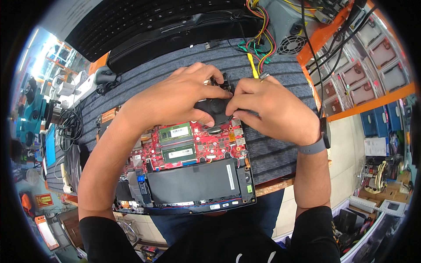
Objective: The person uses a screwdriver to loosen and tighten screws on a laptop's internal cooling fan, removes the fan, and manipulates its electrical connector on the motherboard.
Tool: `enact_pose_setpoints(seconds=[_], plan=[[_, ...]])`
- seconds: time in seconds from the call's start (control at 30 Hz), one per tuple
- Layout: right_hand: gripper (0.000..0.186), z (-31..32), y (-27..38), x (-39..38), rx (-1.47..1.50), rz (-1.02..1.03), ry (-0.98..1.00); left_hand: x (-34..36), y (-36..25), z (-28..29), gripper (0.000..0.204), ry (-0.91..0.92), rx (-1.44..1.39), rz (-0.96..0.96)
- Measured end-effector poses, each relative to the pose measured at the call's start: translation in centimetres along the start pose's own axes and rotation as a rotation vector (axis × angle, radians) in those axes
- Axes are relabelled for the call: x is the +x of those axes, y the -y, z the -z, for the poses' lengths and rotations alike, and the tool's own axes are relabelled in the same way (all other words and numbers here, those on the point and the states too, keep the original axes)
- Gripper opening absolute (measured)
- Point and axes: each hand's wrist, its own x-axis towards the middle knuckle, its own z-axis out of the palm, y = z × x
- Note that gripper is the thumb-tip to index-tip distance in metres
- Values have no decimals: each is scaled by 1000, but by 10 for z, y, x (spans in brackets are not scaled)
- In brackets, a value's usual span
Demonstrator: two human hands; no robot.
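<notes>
An opened laptop base [193, 182] lies on the bench in front of me, its red circuit board [204, 142] exposed. Two green memory modules [179, 152] sit on the board, and a flat black battery [193, 179] fills the near side. At the far right part of the board is a black cooling fan [216, 106]. My left hand [184, 94] is curled over the fan from the left, thumb and index finger against it. My right hand [263, 101] pinches at the fan's right edge; the fingertips partly hide the contact.
A black keyboard [144, 22] stands at the back. Beyond my right hand are a yellow-handled tool [252, 65], loose coloured wires [265, 48] and a metal power supply [291, 37]. At left, a mouse [105, 75] and coiled black cables [70, 125] lie near the bench edge.
</notes>
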Motion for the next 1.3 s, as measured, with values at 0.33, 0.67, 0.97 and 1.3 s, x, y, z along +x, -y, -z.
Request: enact_pose_setpoints(seconds=[0.33,0.67,0.97,1.3], plan=[[6,-7,6,6,-28,58,14,-59,12,20,50,-348,-99,105],[14,-19,26,14,-241,106,68,-84,-50,-14,22,-325,-74,217],[15,-19,33,16,-325,122,64,-58,-70,-43,21,-401,4,345],[23,-19,26,13,-179,66,22,-48,-57,-46,21,-358,-428,514]])
